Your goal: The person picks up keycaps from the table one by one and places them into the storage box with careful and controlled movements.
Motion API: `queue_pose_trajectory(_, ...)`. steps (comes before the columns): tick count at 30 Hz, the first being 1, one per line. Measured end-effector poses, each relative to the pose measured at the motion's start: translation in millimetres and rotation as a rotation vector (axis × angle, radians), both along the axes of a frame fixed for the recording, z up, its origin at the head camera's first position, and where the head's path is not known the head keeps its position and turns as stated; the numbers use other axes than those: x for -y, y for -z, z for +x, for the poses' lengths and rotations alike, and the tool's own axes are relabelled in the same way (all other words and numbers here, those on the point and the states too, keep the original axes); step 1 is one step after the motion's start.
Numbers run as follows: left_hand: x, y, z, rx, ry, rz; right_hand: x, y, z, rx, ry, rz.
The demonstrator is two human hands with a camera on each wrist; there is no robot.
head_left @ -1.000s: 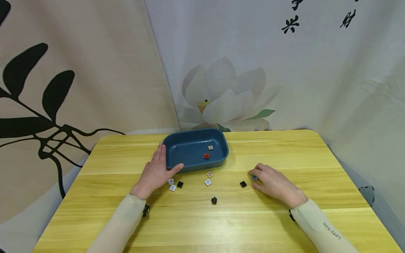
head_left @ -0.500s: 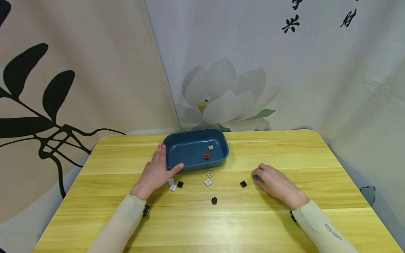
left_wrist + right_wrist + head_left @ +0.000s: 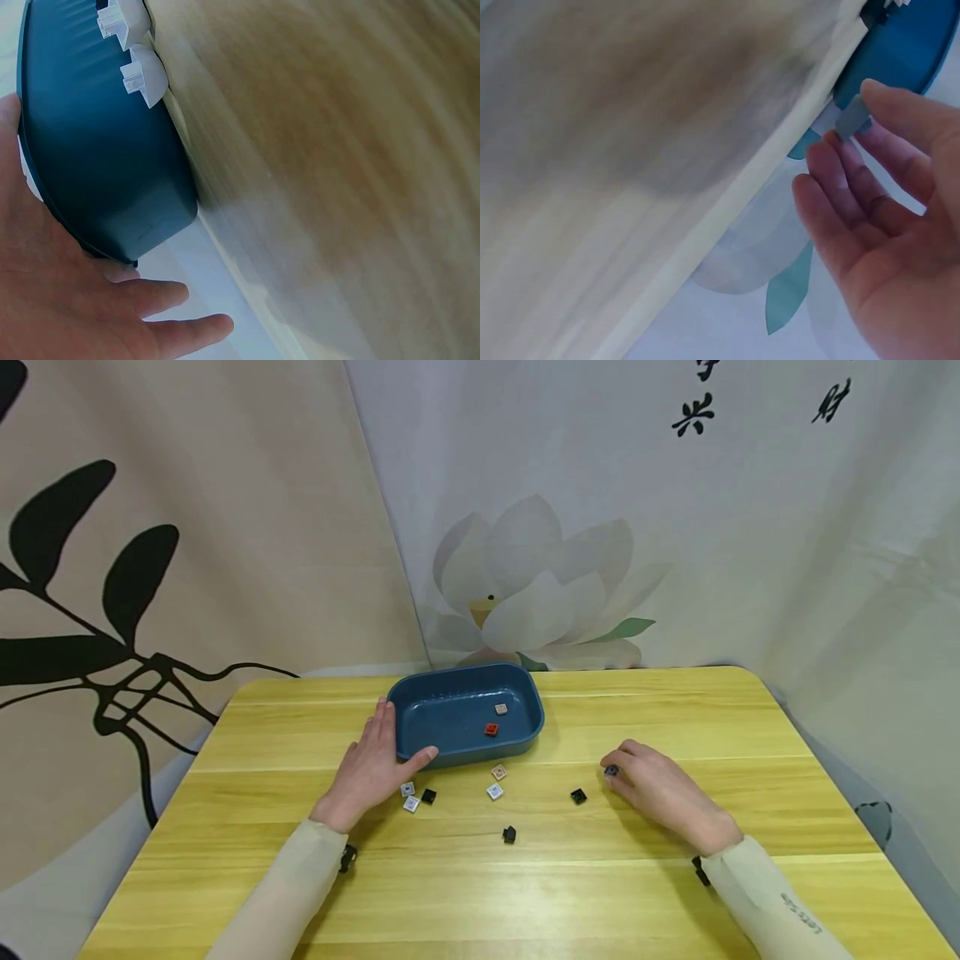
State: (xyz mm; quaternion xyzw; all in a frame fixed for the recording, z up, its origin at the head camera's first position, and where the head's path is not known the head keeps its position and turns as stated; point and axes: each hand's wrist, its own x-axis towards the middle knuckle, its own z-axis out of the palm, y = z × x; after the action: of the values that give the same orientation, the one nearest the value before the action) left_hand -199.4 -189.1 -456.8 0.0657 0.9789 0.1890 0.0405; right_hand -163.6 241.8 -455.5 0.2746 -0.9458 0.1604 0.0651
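Note:
My right hand (image 3: 667, 789) pinches a small grey-blue keycap (image 3: 611, 770) between thumb and fingertips. In the right wrist view this keycap (image 3: 853, 118) shows at the tip of the thumb, with the other fingers loosely bent. At the left end of a blue rectangular tray (image 3: 465, 752), my left hand (image 3: 363, 781) rests with straight fingers along the side and the thumb at the front rim. Inside the tray lie a red keycap (image 3: 491, 729) and a pale keycap (image 3: 501, 709). A black keycap (image 3: 578, 796) lies left of my right hand.
Before the tray lie a beige keycap (image 3: 499, 772) and a white keycap (image 3: 495, 792). Another black keycap (image 3: 509, 834) is nearer the front. By my left thumb are two white keycaps (image 3: 411, 804) and a black one (image 3: 428, 796). The wooden table (image 3: 637, 902) ends at a curtain (image 3: 750, 568).
My right hand has closed its fingertips on the grey-blue keycap and shifted slightly right and up with it. The left hand has stayed at the tray.

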Motion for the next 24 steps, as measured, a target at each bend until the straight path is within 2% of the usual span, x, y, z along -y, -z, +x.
queue_pose_trajectory(7,0,-0.1,-0.4,-0.001,-0.001,-0.004,3,-9.1,-0.7,-0.014,0.021,-0.026)
queue_pose_trajectory(15,0,0.5,-0.2,-0.004,-0.002,0.000,9,-17.1,-0.6,-0.093,-0.005,-0.080)
queue_pose_trajectory(24,-1,0.0,0.0,-0.010,-0.002,-0.006,23,-30.1,0.0,-0.085,0.008,-0.142)
